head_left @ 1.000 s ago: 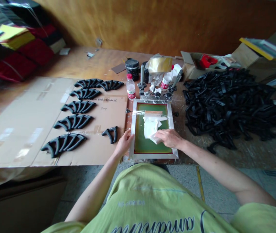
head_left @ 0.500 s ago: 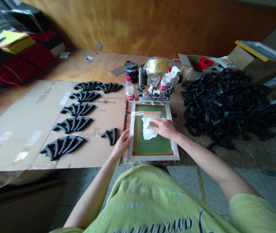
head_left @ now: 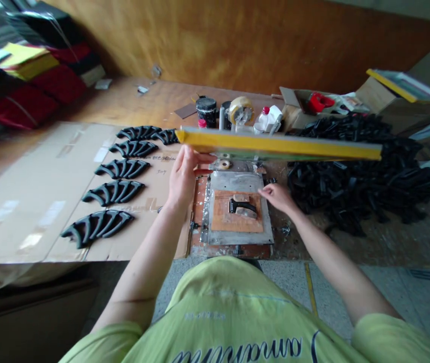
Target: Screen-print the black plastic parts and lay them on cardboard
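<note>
A screen-printing frame (head_left: 279,144), yellow along its near edge, is tilted up over the back of the printing base. My left hand (head_left: 182,179) grips its left end, thumb against the edge and fingers underneath. Below, on the metal base plate (head_left: 237,179), lies a wooden board (head_left: 220,217). A black curved plastic handle (head_left: 245,207) rests in a small block at the board's middle. My right hand (head_left: 279,196) hovers by the plate's right edge, fingers curled together, with nothing visible in them. The screen's mesh is mostly hidden, seen nearly edge-on.
Several rows of black handles (head_left: 114,192) lie on cardboard (head_left: 59,171) at left. A large heap of black handles (head_left: 358,181) covers the right side. Behind the frame stand a dark ink jar (head_left: 206,112), a tape roll (head_left: 242,110) and red-capped bottles (head_left: 265,112).
The screen frame has swung up from lying flat, uncovering the board and black handle. My left hand rose with it. My right hand moved right; the white scraper and cloth it held are out of sight.
</note>
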Tool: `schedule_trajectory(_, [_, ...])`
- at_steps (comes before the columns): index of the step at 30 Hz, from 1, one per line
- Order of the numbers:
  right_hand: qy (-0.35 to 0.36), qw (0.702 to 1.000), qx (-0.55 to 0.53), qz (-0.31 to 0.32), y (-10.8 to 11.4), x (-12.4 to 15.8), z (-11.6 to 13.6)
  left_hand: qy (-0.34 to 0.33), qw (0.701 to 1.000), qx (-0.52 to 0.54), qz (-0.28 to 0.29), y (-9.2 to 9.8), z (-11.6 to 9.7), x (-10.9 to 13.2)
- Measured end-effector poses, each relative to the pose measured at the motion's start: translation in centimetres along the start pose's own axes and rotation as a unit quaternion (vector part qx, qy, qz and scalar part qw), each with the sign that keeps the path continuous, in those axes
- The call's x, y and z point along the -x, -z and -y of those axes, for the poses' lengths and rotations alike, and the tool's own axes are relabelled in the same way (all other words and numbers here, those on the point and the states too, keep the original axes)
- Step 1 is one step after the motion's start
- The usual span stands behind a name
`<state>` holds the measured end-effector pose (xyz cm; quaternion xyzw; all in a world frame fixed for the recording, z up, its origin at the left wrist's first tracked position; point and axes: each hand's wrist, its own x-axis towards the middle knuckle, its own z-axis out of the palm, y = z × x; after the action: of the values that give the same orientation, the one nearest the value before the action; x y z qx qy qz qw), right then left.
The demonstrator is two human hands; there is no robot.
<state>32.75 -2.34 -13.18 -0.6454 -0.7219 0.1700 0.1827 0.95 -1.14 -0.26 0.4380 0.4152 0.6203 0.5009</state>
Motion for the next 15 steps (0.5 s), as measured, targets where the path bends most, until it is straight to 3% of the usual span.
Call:
schedule_trajectory(3, [0.016,0.993,0.091,0.080,-4.0,2.5,3.1,-0.011,1.000,0.013,-0.004,-0.7,0.1,-1.1])
schedule_trajectory(6, [-0.035,0.988,0.116,0.101,-4.8,3.4,5.8,0.037,0.998,0.020,-0.046,-0.5,2.4,2.0])
schedule_trajectory(8, [-0.087,0.989,0.081,0.091,-4.6,4.1,7.3,0.166,0.986,0.000,0.002,-0.4,4.7,6.0])
schedule_trajectory(10, [-0.089,0.994,0.037,0.046,-4.7,5.1,9.3,0.342,0.932,-0.033,0.118,-0.4,7.1,10.2])
schedule_trajectory(12, [-0.006,1.000,-0.006,0.018,-5.3,6.2,11.1,0.407,0.904,-0.013,0.134,-0.3,8.9,13.2])
schedule_trajectory(15, [0.171,0.983,-0.053,0.050,-5.7,6.6,11.2,0.402,0.914,0.038,0.048,1.1,10.4,13.9])
